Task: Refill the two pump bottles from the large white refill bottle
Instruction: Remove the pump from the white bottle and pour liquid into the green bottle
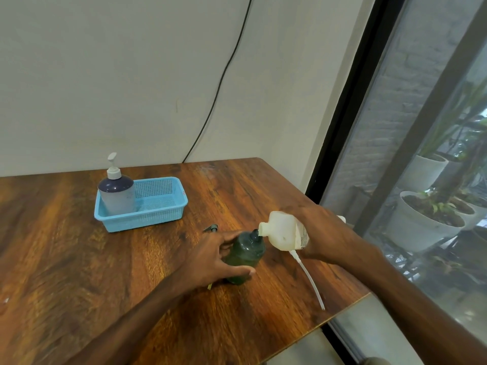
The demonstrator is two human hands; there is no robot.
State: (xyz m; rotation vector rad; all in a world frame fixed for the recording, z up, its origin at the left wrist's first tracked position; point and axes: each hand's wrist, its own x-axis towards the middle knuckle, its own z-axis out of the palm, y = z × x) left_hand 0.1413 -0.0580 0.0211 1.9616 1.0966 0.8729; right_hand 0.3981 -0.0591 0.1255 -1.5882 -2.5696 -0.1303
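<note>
Reaching in from 6 o'clock with both bare forearms over the wooden table (79, 259). Gripping a dark green bottle (246, 255) with the left hand (210, 259), just below the middle of the view, curling the thumb along the near side of the body and the fingers round the far side. Steadying it on its base on the table, neck up and open, with no pump fitted.

Holding the white refill bottle (282, 230) in the right hand (324, 233), at 3 o'clock of the green bottle, and clasping its rear half with the fingertips hidden behind it. Tipping it nearly onto its side, pointing the spout toward 9 o'clock and touching it to the green bottle's mouth. Too blurred there to tell whether liquid is passing.

Trailing a thin white tube (308, 277) from under the refill bottle toward 5 o'clock, ending near the table's right edge. Cannot tell whether the right hand is holding it or merely covering its upper end.

Showing, at 11 o'clock of the green bottle and just past the left fingers, a small dark piece (210, 228) on the table, too small to name.

Showing farther back, at 10 o'clock, a light blue basket (158, 222) carrying a pump bottle (117, 193) upright in its left end, dark at the shoulder, pale below, with a white pump head on top.

Showing a black cable (224, 75) running down the pale wall at 12 o'clock and dropping behind the table's far edge.

Showing at 3 o'clock a dark-framed window (421, 127), with plants in white pots (427, 222) beyond the glass.
</note>
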